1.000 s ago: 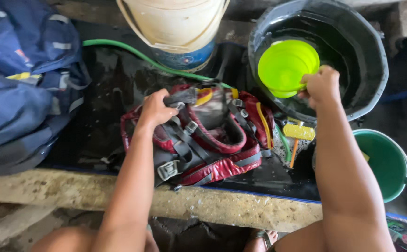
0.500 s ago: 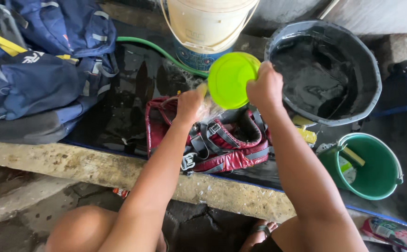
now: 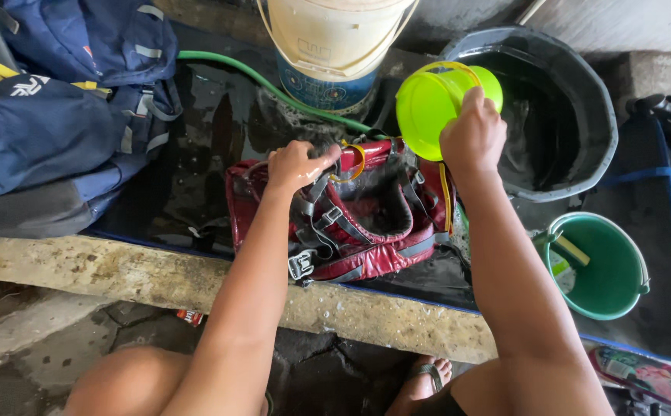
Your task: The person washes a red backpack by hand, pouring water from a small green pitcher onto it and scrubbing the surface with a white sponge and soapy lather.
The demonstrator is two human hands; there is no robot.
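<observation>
Here, right hand [image 3: 471, 131] fingers curled tight round lime scoop [image 3: 428, 108], left hand [image 3: 297, 163] fingers clenched on red backpack [image 3: 366, 223].

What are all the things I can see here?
red backpack: 1, dark red with grey straps, wet, middle of the slab
scoop: 1, lime green, tipped over the red backpack
black tub: 1, holds water, top right
green bucket: 1, right of the red backpack
white bucket: 1, top middle
hose: 1, green, behind the red backpack
blue backpacks: 2, navy, left
left hand: grips the red backpack
right hand: holds the scoop
</observation>
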